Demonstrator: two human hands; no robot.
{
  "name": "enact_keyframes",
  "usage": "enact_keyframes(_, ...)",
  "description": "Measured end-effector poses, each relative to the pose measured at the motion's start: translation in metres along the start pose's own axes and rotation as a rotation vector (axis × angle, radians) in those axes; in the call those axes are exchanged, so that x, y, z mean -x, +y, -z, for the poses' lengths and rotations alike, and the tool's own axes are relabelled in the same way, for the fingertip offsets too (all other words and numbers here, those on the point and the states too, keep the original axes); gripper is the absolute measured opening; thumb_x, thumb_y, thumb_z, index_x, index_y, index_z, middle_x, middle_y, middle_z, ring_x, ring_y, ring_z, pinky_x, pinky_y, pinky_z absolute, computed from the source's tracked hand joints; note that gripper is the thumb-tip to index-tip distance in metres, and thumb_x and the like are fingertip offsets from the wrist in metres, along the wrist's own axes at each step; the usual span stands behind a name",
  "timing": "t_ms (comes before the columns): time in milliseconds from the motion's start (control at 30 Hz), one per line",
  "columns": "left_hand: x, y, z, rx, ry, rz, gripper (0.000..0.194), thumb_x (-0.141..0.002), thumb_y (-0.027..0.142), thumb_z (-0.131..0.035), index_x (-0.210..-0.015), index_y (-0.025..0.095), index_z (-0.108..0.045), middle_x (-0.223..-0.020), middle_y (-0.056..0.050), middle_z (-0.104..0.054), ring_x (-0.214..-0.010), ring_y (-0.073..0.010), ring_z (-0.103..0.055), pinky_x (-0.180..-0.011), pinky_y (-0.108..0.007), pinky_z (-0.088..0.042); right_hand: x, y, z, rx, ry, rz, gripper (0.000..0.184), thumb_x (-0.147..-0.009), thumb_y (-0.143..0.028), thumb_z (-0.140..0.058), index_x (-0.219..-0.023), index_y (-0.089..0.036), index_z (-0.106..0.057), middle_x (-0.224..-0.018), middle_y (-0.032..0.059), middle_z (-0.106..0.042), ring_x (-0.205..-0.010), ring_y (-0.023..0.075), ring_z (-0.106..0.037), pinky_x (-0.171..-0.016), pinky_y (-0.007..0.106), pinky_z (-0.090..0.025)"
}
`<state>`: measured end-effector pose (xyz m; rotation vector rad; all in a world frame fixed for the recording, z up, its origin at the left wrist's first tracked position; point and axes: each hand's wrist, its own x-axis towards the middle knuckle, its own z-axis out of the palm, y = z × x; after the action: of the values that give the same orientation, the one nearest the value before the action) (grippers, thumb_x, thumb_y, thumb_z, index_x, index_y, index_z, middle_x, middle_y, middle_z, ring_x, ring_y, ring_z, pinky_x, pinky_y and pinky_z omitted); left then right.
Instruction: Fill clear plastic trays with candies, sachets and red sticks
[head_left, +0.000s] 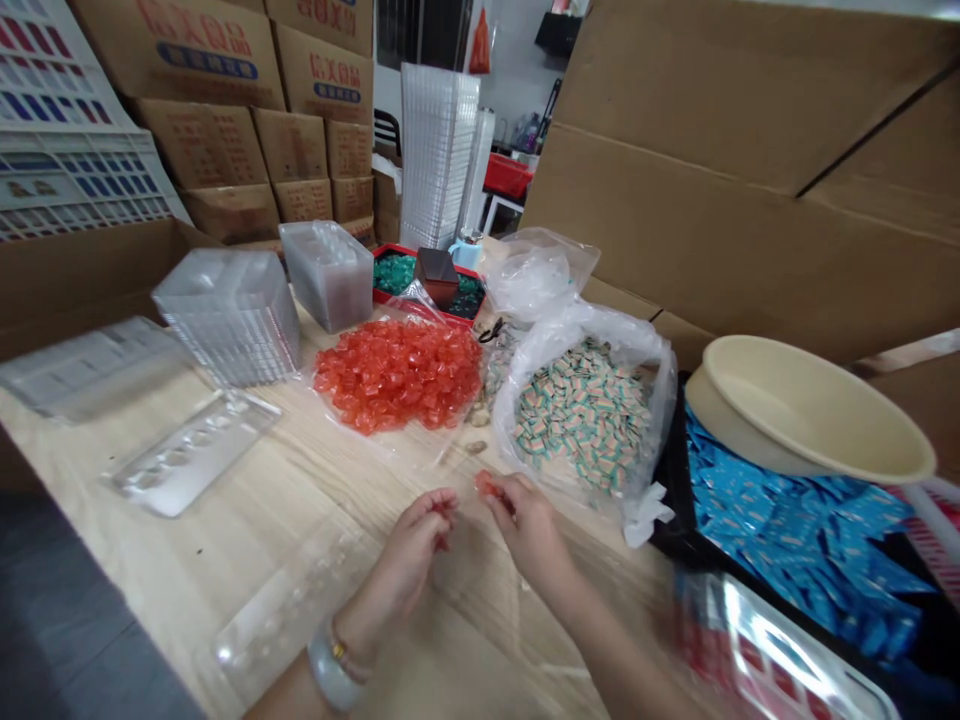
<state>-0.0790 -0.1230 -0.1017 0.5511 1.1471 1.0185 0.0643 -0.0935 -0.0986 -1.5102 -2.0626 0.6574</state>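
Observation:
My right hand pinches a small translucent orange-red piece between thumb and fingertips. Just left of it, my left hand is closed with its fingers curled; what they hold, if anything, is unclear. Beyond both hands lies a heap of similar orange-red pieces on clear plastic film. An open clear bag of small flat patterned pieces stands to its right. A clear plastic tray with round hollows lies beside my left forearm. Another clear tray rests farther left.
Stacked clear trays stand at the back left, near cardboard boxes. A red-rimmed tray of green pieces sits behind the heap. At right, a cream basin rests over blue packets, with blurred clear trays nearer.

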Motion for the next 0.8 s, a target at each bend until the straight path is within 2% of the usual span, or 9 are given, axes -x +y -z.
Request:
enact_keyframes(133, -0.006, -0.011, 0.008, -0.106, -0.016, -0.070, 0.034, -0.065, 0.019, -0.049, -0.099, 0.013, -0.051, -0.081, -0.003, -0.056, -0.070, -0.0127, -0.054, -0.066, -0.027, -0.043, -0.014, -0.003, -0.017, 0.316, -0.146, -0.060, 0.018, -0.080, -0.014, -0.044, -0.088, -0.013, -0.060, -0.087, 0.0106, -0.060, -0.079, 0.0181, -0.057, -0.069, 0.026, -0.042)
enact_keyframes(267, -0.008, -0.020, 0.012, -0.246, -0.055, -0.196, 0.030, -0.070, 0.026, -0.051, -0.098, 0.014, -0.051, -0.077, -0.002, -0.057, -0.063, -0.0121, -0.056, -0.060, -0.026, -0.046, -0.013, -0.002, -0.031, 0.447, -0.136, -0.128, 0.022, -0.082, -0.019, -0.043, -0.096, -0.013, -0.058, -0.101, 0.0150, -0.059, -0.083, 0.0201, -0.058, -0.067, 0.027, -0.043)
enact_keyframes(400, -0.002, -0.017, 0.018, -0.617, -0.025, -0.388, 0.018, -0.072, 0.029, -0.055, -0.086, 0.017, -0.059, -0.073, -0.001, -0.061, -0.064, -0.0123, -0.056, -0.061, -0.024, -0.045, 0.000, 0.006, -0.027, 0.279, -0.062, -0.130, 0.025, -0.080, -0.020, -0.045, -0.102, -0.014, -0.053, -0.087, 0.0090, -0.063, -0.074, 0.0179, -0.059, -0.061, 0.025, -0.043)
enact_keyframes(533, 0.002, -0.008, 0.023, -0.934, -0.032, -0.613, 0.017, -0.077, 0.032, -0.053, -0.082, 0.018, -0.061, -0.076, -0.001, -0.063, -0.069, -0.0127, -0.056, -0.066, -0.024, -0.044, 0.018, 0.009, -0.014, 0.024, 0.074, -0.075, 0.019, -0.081, -0.021, -0.040, -0.089, -0.016, -0.056, -0.078, 0.0055, -0.062, -0.070, 0.0154, -0.057, -0.063, 0.025, -0.042)
enact_keyframes(633, -0.005, -0.001, 0.024, -1.125, -0.052, -0.746, 0.022, -0.079, 0.036, -0.049, -0.082, 0.018, -0.061, -0.076, -0.002, -0.060, -0.071, -0.0133, -0.054, -0.067, -0.025, -0.043, 0.026, 0.007, -0.008, -0.134, 0.112, -0.049, 0.019, -0.081, -0.023, -0.040, -0.081, -0.017, -0.058, -0.073, 0.0035, -0.061, -0.066, 0.0135, -0.055, -0.061, 0.023, -0.041)
enact_keyframes(700, -0.013, 0.003, 0.024, -1.236, -0.065, -0.798, 0.024, -0.080, 0.038, -0.047, -0.081, 0.018, -0.061, -0.077, -0.003, -0.058, -0.074, -0.0141, -0.053, -0.067, -0.025, -0.042, 0.028, 0.009, -0.007, -0.202, 0.127, -0.081, 0.018, -0.080, -0.024, -0.042, -0.080, -0.017, -0.059, -0.069, 0.0027, -0.060, -0.062, 0.0128, -0.054, -0.058, 0.022, -0.041)
enact_keyframes(800, -0.024, 0.008, 0.021, -1.378, -0.141, -0.804, 0.026, -0.080, 0.039, -0.046, -0.078, 0.017, -0.060, -0.078, -0.004, -0.056, -0.075, -0.0145, -0.051, -0.068, -0.026, -0.042, 0.028, 0.014, -0.011, -0.242, 0.120, -0.113, 0.018, -0.080, -0.024, -0.042, -0.080, -0.016, -0.059, -0.069, 0.0027, -0.060, -0.062, 0.0128, -0.053, -0.057, 0.022, -0.040)
